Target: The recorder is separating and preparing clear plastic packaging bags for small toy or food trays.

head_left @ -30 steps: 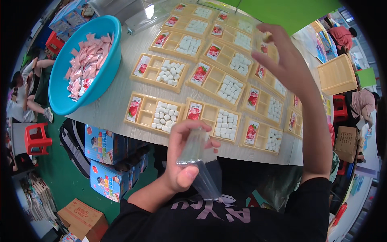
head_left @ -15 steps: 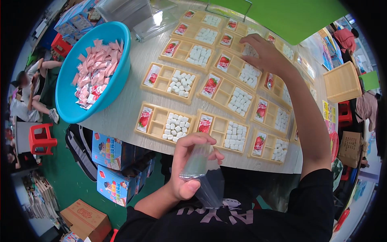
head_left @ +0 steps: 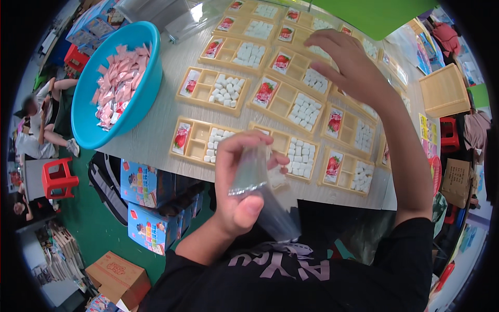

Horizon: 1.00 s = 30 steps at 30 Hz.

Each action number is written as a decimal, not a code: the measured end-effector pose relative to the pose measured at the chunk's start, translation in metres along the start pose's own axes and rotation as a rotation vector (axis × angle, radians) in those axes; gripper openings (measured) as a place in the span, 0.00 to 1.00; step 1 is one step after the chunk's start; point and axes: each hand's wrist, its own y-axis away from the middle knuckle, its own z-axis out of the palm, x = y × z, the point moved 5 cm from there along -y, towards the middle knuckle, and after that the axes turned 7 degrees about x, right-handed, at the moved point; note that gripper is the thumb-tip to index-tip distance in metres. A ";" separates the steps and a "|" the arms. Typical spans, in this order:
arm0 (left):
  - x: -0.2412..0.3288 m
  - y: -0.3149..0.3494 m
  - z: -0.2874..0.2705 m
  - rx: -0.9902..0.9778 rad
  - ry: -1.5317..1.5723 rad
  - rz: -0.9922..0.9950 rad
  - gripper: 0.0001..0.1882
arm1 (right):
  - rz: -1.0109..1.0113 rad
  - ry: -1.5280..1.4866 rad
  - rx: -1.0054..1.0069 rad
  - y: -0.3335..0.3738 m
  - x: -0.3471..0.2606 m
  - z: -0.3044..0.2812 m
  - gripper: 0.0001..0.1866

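My left hand [head_left: 227, 182] is closed around a bundle of clear, thin plastic pieces [head_left: 254, 179], held tilted above the table's near edge. It partly hides a beige compartment tray [head_left: 253, 126] behind it. Over the middle rows of trays, my right hand [head_left: 349, 67] hovers with fingers apart and nothing visible in them. Below its fingers is a tray [head_left: 292, 63] with a strawberry-printed sachet [head_left: 281, 63] and white marshmallow-like pieces [head_left: 315, 80]. Several similar trays lie in rows, most with a sachet at one end and white pieces at the other.
On the table's left side stands a blue basin [head_left: 156, 67] full of pink sachets [head_left: 122, 75]. Clear plastic containers [head_left: 182, 23] are behind it, and a green panel [head_left: 364, 15] is at the far side. Blue printed boxes [head_left: 148, 226] are stacked below the table's left edge. A person sits at far left.
My left hand has moved up and forward over the near trays, still holding the clear plastic. My right hand stays over the middle trays with fingers spread. The whole view has shifted slightly.
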 end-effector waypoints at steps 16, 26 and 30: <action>-0.012 0.003 0.033 -0.045 -0.247 0.075 0.39 | 0.253 -0.603 0.071 0.104 -0.142 -0.050 0.24; -0.013 0.010 0.031 0.040 -0.349 0.050 0.44 | 0.290 -0.677 0.060 0.110 -0.142 -0.043 0.23; -0.012 0.010 0.029 0.044 -0.338 0.075 0.46 | 0.290 -0.720 0.053 0.108 -0.142 -0.040 0.23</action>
